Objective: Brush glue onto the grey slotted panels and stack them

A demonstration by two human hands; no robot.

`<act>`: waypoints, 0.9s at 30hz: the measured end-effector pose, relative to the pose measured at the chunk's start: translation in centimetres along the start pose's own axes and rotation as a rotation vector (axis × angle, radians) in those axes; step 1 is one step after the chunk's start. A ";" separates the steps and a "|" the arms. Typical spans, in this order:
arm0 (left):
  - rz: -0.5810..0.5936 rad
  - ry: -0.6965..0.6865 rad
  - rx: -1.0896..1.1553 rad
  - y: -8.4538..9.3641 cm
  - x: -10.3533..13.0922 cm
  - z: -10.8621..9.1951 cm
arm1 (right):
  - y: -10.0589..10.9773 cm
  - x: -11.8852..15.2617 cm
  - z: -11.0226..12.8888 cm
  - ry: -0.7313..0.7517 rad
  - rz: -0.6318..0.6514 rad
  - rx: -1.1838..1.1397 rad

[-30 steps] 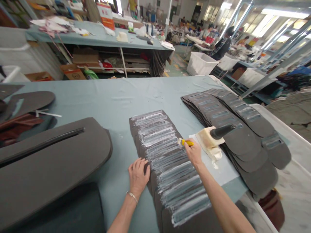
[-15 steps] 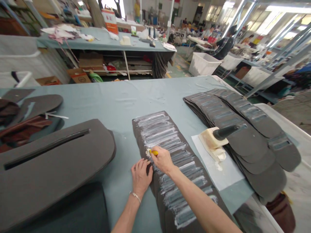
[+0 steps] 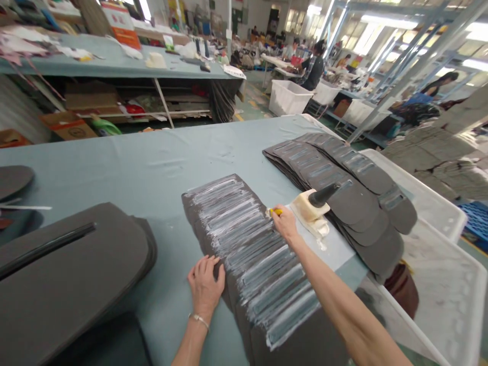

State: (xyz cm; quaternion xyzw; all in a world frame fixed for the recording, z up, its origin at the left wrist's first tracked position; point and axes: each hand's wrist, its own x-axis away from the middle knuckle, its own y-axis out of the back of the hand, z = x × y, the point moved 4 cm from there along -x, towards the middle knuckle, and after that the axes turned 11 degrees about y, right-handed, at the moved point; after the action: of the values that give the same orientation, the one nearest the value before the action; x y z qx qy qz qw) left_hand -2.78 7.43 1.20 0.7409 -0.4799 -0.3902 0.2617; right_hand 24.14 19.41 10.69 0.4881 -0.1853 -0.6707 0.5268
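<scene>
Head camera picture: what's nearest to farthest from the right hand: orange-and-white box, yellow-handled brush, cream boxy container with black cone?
1. Yellow-handled brush, in the right hand.
2. Cream boxy container, on the hand's right.
3. Orange-and-white box, far back, upper left.

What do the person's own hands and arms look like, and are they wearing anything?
The left hand and right hand are both ungloved. No sleeves show on the visible forearms. A thin, silvery bracelet circles the left wrist; the right wrist shows none.
</scene>
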 end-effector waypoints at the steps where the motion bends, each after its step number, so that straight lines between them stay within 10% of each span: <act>1: -0.001 -0.003 0.004 0.0 0.0 -0.1 | 0.1 0.0 -0.3 0.035 0.022 -0.024; 10: 0.047 0.026 0.046 -0.1 -0.1 0.2 | 2.4 2.2 -0.6 -0.057 -0.087 -0.110; 19: 0.129 -0.078 0.043 1.1 4.8 -1.2 | -0.9 10.3 10.4 0.197 0.220 -0.455; 27: 0.122 -0.113 0.025 0.9 7.2 -2.1 | 3.7 7.8 -1.1 -0.109 -0.021 -0.119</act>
State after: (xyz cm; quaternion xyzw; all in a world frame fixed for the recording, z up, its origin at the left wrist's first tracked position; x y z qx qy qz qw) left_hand 0.16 0.48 0.71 0.6902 -0.5430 -0.4088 0.2482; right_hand 27.32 11.41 9.45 0.4208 -0.1684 -0.7114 0.5371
